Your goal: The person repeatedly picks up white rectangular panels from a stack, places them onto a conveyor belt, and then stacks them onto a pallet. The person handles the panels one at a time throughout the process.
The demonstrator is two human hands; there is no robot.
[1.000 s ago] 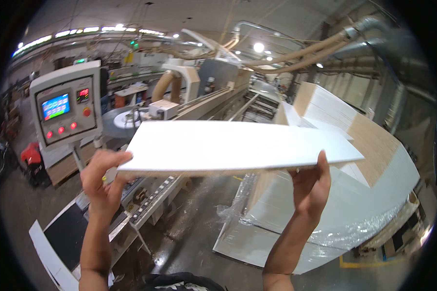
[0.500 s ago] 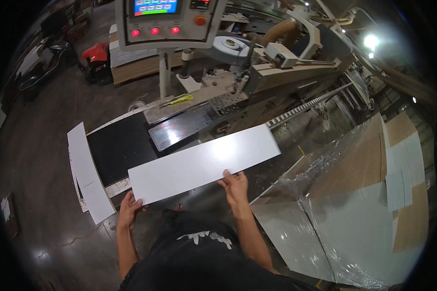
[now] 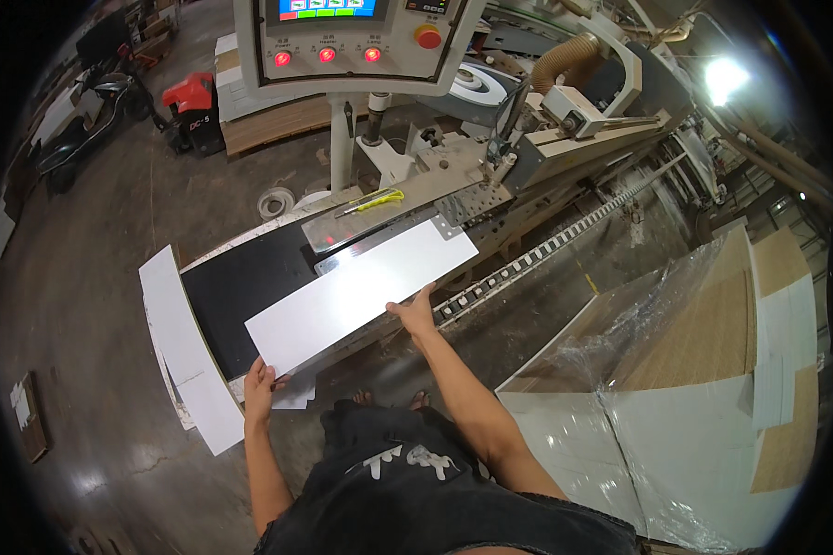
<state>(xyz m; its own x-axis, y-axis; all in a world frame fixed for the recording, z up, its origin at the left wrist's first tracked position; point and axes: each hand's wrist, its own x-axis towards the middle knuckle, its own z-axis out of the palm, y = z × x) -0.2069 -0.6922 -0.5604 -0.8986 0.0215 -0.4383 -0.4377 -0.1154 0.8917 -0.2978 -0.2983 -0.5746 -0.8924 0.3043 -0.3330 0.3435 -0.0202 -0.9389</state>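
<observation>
Left hand grasps the near corner of a long white board, thumb on top and fingers curled below. Right hand touches the long edge nearest the person, about midway along, with thumb and forefinger spread apart; its other fingers are poorly seen, so I cannot tell whether it grips the board or only steadies it.

The board slants away to the right over the machine, its near end by the black bed and its far end by a metal plate with holes. Just beyond it, a yellow knife lies on the machine's table. A white strip lies across the bed's left end. Above stands a panel on a post, with a lit screen, three glowing red buttons and a red knob.

Right of the board runs a roller track; farther right is a plastic-wrapped stack of boards. A red-and-black truck stands on the floor at upper left, near a scooter.
</observation>
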